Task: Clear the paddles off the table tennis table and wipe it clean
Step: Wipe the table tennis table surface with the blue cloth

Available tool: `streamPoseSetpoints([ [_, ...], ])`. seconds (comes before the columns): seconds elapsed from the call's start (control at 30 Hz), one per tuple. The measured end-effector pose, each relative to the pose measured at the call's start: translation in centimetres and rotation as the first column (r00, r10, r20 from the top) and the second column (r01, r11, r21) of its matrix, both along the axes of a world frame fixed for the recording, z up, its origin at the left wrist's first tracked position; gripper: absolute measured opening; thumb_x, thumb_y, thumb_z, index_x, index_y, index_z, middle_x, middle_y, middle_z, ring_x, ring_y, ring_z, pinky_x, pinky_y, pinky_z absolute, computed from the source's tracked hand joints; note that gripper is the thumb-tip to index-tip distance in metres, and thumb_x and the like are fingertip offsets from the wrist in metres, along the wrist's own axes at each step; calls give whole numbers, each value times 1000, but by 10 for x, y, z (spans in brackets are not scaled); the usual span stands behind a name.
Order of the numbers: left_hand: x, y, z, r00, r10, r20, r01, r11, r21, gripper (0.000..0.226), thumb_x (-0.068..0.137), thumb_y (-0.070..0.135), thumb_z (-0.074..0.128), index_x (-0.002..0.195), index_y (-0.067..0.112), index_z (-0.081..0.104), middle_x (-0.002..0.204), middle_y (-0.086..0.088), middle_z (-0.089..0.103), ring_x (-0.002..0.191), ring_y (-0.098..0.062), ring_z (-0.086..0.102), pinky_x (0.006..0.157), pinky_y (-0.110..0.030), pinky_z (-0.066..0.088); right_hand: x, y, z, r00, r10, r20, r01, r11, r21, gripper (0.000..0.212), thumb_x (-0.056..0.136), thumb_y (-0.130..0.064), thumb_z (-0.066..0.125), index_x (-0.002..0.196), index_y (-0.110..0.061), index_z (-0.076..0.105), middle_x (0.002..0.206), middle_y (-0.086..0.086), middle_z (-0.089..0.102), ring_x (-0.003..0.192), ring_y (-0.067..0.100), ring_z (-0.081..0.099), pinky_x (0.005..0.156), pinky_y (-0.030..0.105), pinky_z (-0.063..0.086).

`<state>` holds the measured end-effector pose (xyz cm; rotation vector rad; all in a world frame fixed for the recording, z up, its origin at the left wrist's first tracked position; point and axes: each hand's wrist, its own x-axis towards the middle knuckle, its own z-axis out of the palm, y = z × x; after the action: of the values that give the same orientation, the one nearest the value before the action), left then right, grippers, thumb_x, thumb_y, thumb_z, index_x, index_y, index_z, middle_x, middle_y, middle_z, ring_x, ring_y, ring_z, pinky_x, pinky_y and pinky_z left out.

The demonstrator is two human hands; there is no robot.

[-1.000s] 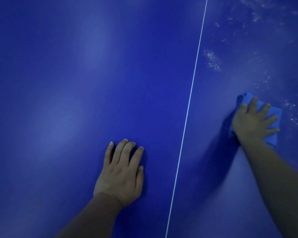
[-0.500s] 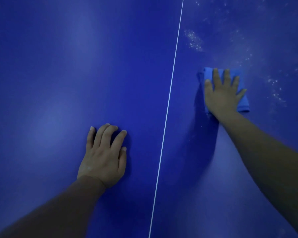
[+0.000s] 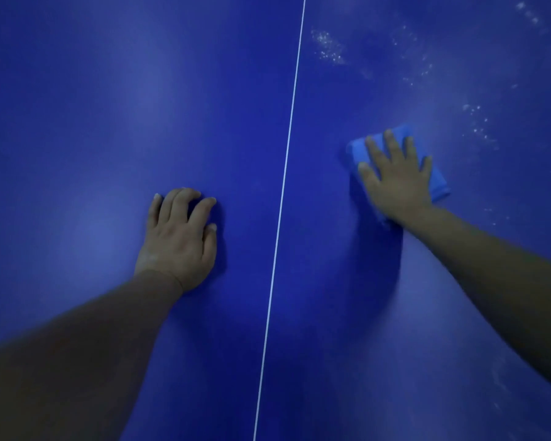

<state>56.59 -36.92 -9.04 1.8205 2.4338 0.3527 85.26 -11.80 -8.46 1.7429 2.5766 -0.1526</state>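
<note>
The right hand [image 3: 398,179] has slid its folded light-blue cloth [image 3: 439,183] down the dark blue table tennis table [image 3: 109,122], fingers spread flat on it. White dusty specks [image 3: 328,49] lie beyond, right of the thin white centre line [image 3: 287,160]. The left hand [image 3: 178,240] rests left of the line, fingers loosely bent, holding nothing.

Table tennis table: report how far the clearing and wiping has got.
Done: no paddles in view on the table. In hand: the right hand presses a blue cloth flat; the left hand rests on the surface. Left: white specks beyond the cloth.
</note>
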Motion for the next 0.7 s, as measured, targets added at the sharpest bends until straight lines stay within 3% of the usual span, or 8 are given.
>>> streamPoseSetpoints([
  [0.07, 1, 0, -1, 1000, 1, -11, -1, 1000, 7, 46, 92, 30, 42, 131, 9, 55, 130, -14, 46, 127, -35, 39, 118, -56, 18, -18, -4, 0, 994, -106, -9, 106, 994, -32, 60, 103, -58, 23, 159, -39, 16, 169, -3, 6, 154, 34, 2, 118, 68, 4],
  [0.17, 2, 0, -1, 999, -3, -34, 2, 1000, -1, 46, 93, 30, 41, 132, 8, 53, 132, -15, 45, 126, -36, 39, 117, -58, 21, -39, -96, -9, 981, 194, -7, -193, 978, 76, 60, 101, -57, 23, 157, -37, 26, 168, 2, 16, 154, 38, 9, 116, 71, 8],
  [0.27, 5, -1, 4, 998, -11, -54, 8, 998, -55, 52, 95, 36, 35, 136, 7, 50, 137, -18, 45, 130, -38, 38, 117, -59, 22, -10, -220, -14, 708, 699, -98, -698, 714, 48, 55, 102, -56, 34, 154, -37, 35, 165, 2, 25, 153, 39, 14, 115, 72, 8],
  [0.33, 10, -10, 8, 999, 5, -43, -8, 998, -67, 55, 96, 38, 32, 138, 5, 48, 141, -20, 44, 135, -39, 37, 117, -59, 21, 23, -233, -10, 561, 823, -88, -826, 563, 5, 54, 102, -55, 39, 152, -37, 38, 164, 0, 28, 153, 37, 15, 117, 69, 6],
  [0.4, 21, -33, 11, 1000, 30, -4, -30, 998, -47, 56, 97, 37, 34, 140, 4, 48, 145, -21, 43, 138, -40, 36, 119, -58, 19, 37, -190, -8, 656, 754, -35, -753, 656, 52, 53, 100, -53, 42, 150, -34, 43, 161, 3, 34, 150, 39, 23, 115, 71, 12],
  [0.5, 42, -90, 13, 999, -19, 46, 21, 999, -48, 55, 96, 35, 36, 138, 3, 51, 147, -20, 45, 140, -40, 38, 119, -57, 20, 50, -111, 1, 986, 164, 19, -164, 986, -4, 58, 103, -52, 37, 157, -39, 21, 168, 0, 15, 154, 34, 9, 117, 70, 8],
  [0.57, 55, -130, 14, 996, -50, 72, 55, 997, -60, 56, 96, 35, 35, 138, 3, 53, 149, -18, 45, 141, -38, 37, 119, -57, 21, 54, -96, 6, 990, -141, -26, 139, 988, -69, 60, 103, -59, 25, 159, -41, 14, 169, -5, 6, 155, 31, 0, 119, 66, 2],
  [0.7, 78, -193, 11, 991, -83, 105, 93, 991, -95, 56, 98, 37, 34, 142, 5, 49, 155, -17, 39, 147, -36, 29, 121, -55, 15, 31, -209, -5, 996, 81, -34, -79, 994, 69, 58, 101, -55, 27, 156, -35, 29, 167, 3, 20, 153, 38, 14, 116, 71, 10],
])
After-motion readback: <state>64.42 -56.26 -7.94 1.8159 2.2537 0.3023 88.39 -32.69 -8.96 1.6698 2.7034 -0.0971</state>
